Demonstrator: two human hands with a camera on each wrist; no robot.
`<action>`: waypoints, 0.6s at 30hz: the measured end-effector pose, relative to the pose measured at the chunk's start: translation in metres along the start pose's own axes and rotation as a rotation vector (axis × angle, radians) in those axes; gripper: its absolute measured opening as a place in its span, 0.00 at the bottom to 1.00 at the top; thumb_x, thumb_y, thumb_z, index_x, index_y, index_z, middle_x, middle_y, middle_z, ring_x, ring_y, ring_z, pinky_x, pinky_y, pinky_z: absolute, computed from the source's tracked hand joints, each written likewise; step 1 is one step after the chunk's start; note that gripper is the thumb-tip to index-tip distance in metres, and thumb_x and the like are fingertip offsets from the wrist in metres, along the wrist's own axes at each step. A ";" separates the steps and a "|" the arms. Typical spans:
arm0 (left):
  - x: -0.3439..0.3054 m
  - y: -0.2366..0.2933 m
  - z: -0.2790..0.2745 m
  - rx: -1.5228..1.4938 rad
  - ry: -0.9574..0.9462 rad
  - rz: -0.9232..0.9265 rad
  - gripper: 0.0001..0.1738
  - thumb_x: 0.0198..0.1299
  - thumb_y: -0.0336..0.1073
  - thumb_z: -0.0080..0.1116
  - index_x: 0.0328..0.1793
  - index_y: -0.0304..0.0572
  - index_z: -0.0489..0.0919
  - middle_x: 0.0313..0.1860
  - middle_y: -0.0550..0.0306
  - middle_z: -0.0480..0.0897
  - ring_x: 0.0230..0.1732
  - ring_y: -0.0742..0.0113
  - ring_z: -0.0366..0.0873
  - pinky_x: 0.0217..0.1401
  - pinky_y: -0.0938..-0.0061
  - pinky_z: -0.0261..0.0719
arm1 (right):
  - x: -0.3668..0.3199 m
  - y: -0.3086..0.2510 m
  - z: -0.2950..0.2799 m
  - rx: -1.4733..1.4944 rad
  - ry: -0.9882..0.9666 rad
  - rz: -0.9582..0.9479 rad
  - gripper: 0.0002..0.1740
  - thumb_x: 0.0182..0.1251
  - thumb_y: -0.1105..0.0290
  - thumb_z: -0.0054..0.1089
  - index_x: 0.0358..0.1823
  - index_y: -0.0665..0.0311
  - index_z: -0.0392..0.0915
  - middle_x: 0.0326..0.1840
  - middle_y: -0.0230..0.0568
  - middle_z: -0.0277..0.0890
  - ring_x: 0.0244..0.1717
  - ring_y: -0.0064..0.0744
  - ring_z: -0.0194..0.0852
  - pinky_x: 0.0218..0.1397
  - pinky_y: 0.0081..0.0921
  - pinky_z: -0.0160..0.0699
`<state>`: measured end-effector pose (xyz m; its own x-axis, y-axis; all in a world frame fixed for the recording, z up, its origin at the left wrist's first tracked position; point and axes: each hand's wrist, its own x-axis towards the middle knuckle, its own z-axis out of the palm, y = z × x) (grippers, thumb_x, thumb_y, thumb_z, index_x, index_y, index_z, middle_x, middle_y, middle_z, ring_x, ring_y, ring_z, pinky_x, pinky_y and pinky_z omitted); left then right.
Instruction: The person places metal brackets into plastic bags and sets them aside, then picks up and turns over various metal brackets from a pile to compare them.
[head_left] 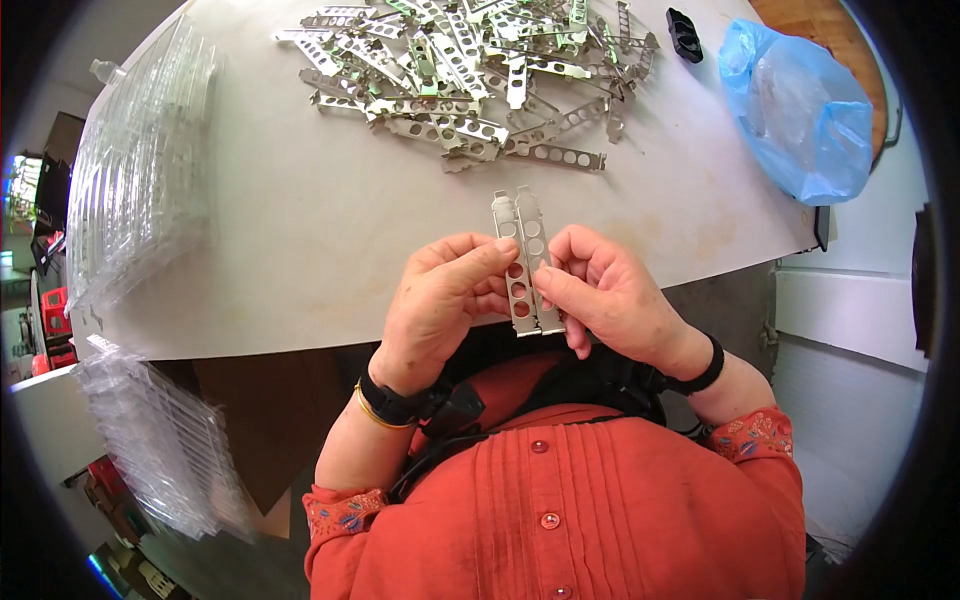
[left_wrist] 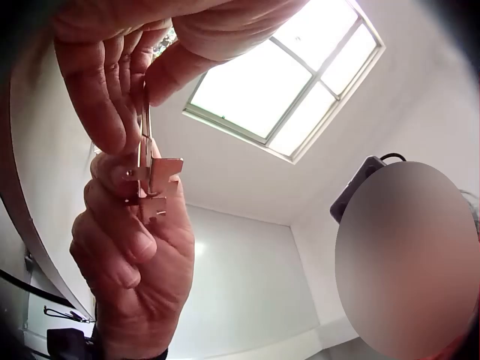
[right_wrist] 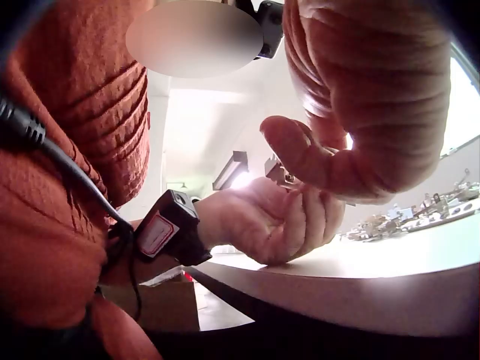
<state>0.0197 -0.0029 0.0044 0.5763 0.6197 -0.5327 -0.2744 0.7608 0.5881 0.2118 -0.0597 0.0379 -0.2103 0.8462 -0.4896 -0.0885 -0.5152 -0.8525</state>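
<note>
Two slim metal slot brackets, each with a row of round holes, stand side by side at the table's near edge in the head view. My left hand (head_left: 435, 290) pinches the left bracket (head_left: 503, 209), its thumb across the front face. The right bracket (head_left: 528, 208) is pinched by my right hand (head_left: 625, 300), thumb on its face near the middle. Their long edges lie close together. From below, the left wrist view shows the bent bracket tabs (left_wrist: 166, 172) between both hands. Curled fingers hide most of the metal in the right wrist view.
A heap of similar brackets (head_left: 455, 130) lies at the table's far side. Stacked clear plastic trays (head_left: 150, 170) stand at the left, with more trays (head_left: 165, 440) below the table edge. At the right are a blue plastic bag (head_left: 745, 60) and a small black part (head_left: 684, 36).
</note>
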 end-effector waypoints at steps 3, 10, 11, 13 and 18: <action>0.001 -0.001 -0.001 0.001 -0.010 -0.002 0.13 0.70 0.40 0.60 0.43 0.35 0.80 0.32 0.54 0.85 0.30 0.68 0.85 0.37 0.75 0.85 | 0.000 -0.002 0.001 -0.003 -0.004 0.003 0.09 0.77 0.66 0.55 0.41 0.62 0.68 0.28 0.27 0.74 0.17 0.13 0.71 0.16 0.13 0.70; 0.001 -0.002 -0.003 0.007 -0.010 -0.011 0.14 0.70 0.41 0.61 0.44 0.35 0.80 0.32 0.54 0.85 0.30 0.68 0.85 0.37 0.75 0.85 | 0.000 -0.002 0.001 -0.007 -0.006 0.000 0.09 0.76 0.67 0.56 0.41 0.63 0.68 0.28 0.28 0.74 0.16 0.13 0.71 0.15 0.13 0.69; 0.001 -0.002 -0.003 0.007 -0.010 -0.011 0.14 0.70 0.41 0.61 0.44 0.35 0.80 0.32 0.54 0.85 0.30 0.68 0.85 0.37 0.75 0.85 | 0.000 -0.002 0.001 -0.008 -0.004 0.002 0.09 0.76 0.67 0.56 0.41 0.63 0.68 0.28 0.28 0.74 0.16 0.13 0.71 0.15 0.13 0.69; 0.002 -0.002 -0.004 0.002 -0.021 -0.006 0.14 0.70 0.41 0.61 0.44 0.35 0.80 0.33 0.54 0.85 0.30 0.68 0.85 0.38 0.74 0.86 | 0.000 -0.002 0.001 -0.009 -0.003 0.003 0.09 0.76 0.67 0.56 0.41 0.63 0.68 0.28 0.28 0.74 0.16 0.13 0.71 0.15 0.13 0.69; 0.001 -0.002 -0.003 0.000 -0.018 -0.012 0.14 0.70 0.41 0.61 0.44 0.34 0.80 0.33 0.54 0.85 0.30 0.68 0.85 0.39 0.74 0.86 | 0.000 -0.002 0.001 -0.005 -0.011 0.009 0.09 0.76 0.67 0.56 0.41 0.63 0.68 0.28 0.28 0.74 0.16 0.13 0.72 0.15 0.14 0.70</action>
<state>0.0185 -0.0032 0.0003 0.5929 0.6073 -0.5288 -0.2679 0.7680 0.5817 0.2112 -0.0587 0.0403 -0.2216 0.8400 -0.4953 -0.0821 -0.5222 -0.8489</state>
